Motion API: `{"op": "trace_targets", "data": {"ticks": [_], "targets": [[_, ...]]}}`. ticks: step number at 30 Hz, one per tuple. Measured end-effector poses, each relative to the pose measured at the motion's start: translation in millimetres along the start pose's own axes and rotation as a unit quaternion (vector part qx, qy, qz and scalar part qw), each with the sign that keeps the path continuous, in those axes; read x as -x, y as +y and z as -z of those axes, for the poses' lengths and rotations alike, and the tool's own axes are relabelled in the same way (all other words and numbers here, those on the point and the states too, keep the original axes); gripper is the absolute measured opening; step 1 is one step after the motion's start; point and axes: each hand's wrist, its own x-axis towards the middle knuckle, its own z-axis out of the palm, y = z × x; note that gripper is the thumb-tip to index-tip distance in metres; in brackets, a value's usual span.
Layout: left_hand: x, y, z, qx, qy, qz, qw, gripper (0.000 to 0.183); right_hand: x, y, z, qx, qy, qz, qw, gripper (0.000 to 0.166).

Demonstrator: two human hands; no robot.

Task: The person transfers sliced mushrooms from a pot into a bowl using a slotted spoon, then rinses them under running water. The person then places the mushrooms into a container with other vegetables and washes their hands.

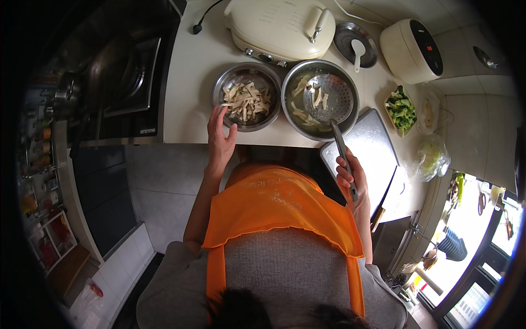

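My right hand (354, 174) grips the handle of a perforated skimmer ladle (339, 96), whose bowl hangs over the right steel basin (356, 88). A few pale cut strips (318, 98) lie in the ladle. More strips (306, 119) float in cloudy liquid in that basin, beside and below the ladle. The left steel basin (271, 119) holds a heap of pale strips (246, 100), perhaps mushroom. At its near left rim is my left hand (222, 137), fingers apart, with nothing held. Whether its fingertips touch the rim I cannot tell.
A cream electric cooker (279, 24) stands behind the basins. To the right are a steel plate (349, 31) with a white rice paddle (357, 53), a rice cooker (404, 51), chopped greens (400, 111), and a cutting board (370, 144) with a knife (384, 199). A stove (127, 94) sits left.
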Motion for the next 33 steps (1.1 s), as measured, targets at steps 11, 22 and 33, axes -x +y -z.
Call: {"op": "trace_targets", "data": {"ticks": [11, 22, 33], "targets": [[0.3, 1.4, 1.6, 0.021, 0.001, 0.009, 1.0, 0.05, 6.4, -7.4, -11.5, 0.038, 0.003, 0.03, 0.999, 0.037], [1.1, 0.9, 2.4, 0.009, 0.006, -0.007, 1.0, 0.053, 7.8, -5.8, -3.5, 0.046, 0.008, 0.02, 0.999, 0.041], [4.0, -3.9, 1.5, 0.001, 0.02, -0.028, 0.999, 0.055, -22.2, 49.8, -59.7, 0.506, -0.048, 0.102, 0.855, 0.046]]}}
